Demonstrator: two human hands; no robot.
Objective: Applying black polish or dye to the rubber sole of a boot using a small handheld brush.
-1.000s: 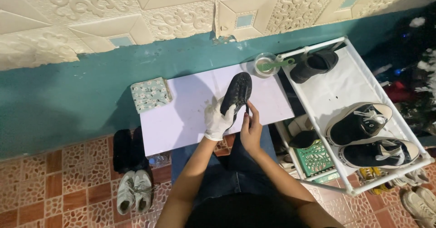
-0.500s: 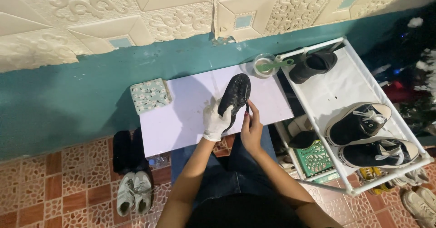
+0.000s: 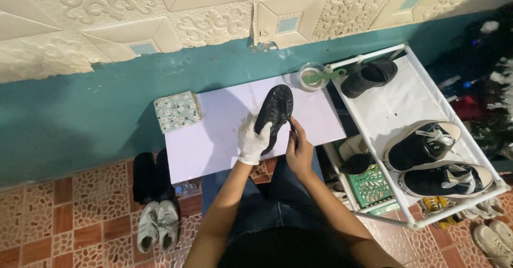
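A black shoe [image 3: 276, 111] is held sole-up over a small white table [image 3: 214, 134]. My left hand [image 3: 252, 141], in a white glove, grips it from the left side near the heel. My right hand [image 3: 299, 150], bare, rests against the shoe's right edge with the fingers curled; something small may be pinched in them, but I cannot make it out. A clear round bowl [image 3: 311, 76] with a green-handled tool in it stands at the table's far right corner. A floral patterned cloth [image 3: 177, 111] lies at the table's far left corner.
A white rack [image 3: 395, 105] on the right carries one black shoe [image 3: 370, 78] and a pair of black-and-white sneakers [image 3: 435, 161]. A green basket [image 3: 370, 186] sits under it. White sneakers [image 3: 157, 225] and dark shoes [image 3: 145, 175] stand on the tiled floor at left. A teal wall runs behind.
The black shoe and both hands stay over the table with only slight shifts; the right hand has slid a little along the shoe's edge.
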